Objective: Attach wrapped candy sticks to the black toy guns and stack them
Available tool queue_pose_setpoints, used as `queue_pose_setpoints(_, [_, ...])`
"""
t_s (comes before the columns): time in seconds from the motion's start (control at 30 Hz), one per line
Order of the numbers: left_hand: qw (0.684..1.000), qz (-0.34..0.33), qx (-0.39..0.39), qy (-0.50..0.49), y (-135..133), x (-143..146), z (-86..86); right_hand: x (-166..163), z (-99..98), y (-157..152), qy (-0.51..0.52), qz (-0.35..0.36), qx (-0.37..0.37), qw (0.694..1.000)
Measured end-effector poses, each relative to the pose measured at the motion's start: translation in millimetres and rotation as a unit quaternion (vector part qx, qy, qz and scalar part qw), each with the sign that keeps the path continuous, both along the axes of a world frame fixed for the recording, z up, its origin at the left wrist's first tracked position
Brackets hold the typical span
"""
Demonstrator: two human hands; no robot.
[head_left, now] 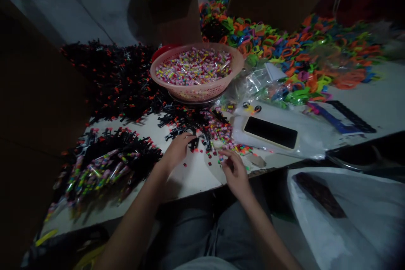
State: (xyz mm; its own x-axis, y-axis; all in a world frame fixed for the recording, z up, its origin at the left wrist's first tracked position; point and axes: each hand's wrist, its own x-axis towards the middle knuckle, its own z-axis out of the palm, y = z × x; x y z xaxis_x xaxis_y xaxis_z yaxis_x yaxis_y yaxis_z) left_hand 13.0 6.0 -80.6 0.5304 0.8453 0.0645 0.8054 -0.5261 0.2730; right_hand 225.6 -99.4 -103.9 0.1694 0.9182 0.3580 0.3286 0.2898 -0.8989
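Note:
My left hand (177, 149) rests on the white table (196, 173), fingers curled onto small black plastic toy pieces (186, 120) scattered in front of it. My right hand (236, 171) hovers near the table's front edge, fingers bent and pinched by a small cluster of tiny wrapped candy rolls (221, 133). What either hand grips is too small to make out. A pink basket (198, 88) full of the same candy rolls stands behind both hands.
A big heap of black toy pieces (110, 76) covers the left. Filled clear packets (98, 171) lie at the near left. A phone (270, 132) lies to the right, colourful plastic rings (294, 50) behind it, a white bag (348, 219) below.

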Motion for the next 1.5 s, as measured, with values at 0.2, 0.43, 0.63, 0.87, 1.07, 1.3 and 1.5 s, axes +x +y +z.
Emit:
queue_pose_setpoints(0.2, [0.999, -0.011, -0.025, 0.037, -6.1, -5.8, 14.5, -5.7, 0.6, -1.1, -0.034, 0.010, 0.009, 0.999])
queue_pose_setpoints(0.43, [0.998, -0.035, -0.043, 0.027, -9.3, -6.8, 24.6, -9.5, 1.1, -1.5, -0.108, -0.009, 0.013, 0.994])
queue_pose_setpoints(0.63, [0.997, -0.045, -0.062, 0.027, -1.6, -8.0, 18.3, -18.0, 6.0, -6.8, -0.325, 0.045, -0.039, 0.944])
queue_pose_setpoints(0.87, [0.996, 0.035, -0.083, -0.012, -16.1, -25.2, 33.7, -36.2, 18.2, 18.4, -0.404, -0.013, -0.074, 0.912])
queue_pose_setpoints(1.07, [0.937, 0.179, -0.170, -0.246, -51.1, -44.8, 40.2, -46.3, 24.5, 54.6, -0.436, -0.035, -0.089, 0.895])
queue_pose_setpoints(1.3, [0.647, 0.345, -0.278, -0.620, -96.4, -32.0, 47.5, -54.8, 19.4, 51.9, -0.310, 0.032, -0.049, 0.949])
queue_pose_setpoints(1.5, [0.548, 0.324, -0.235, -0.734, -127.7, -16.1, 54.6, -70.9, 44.5, -0.6, -0.034, 0.174, -0.059, 0.982])
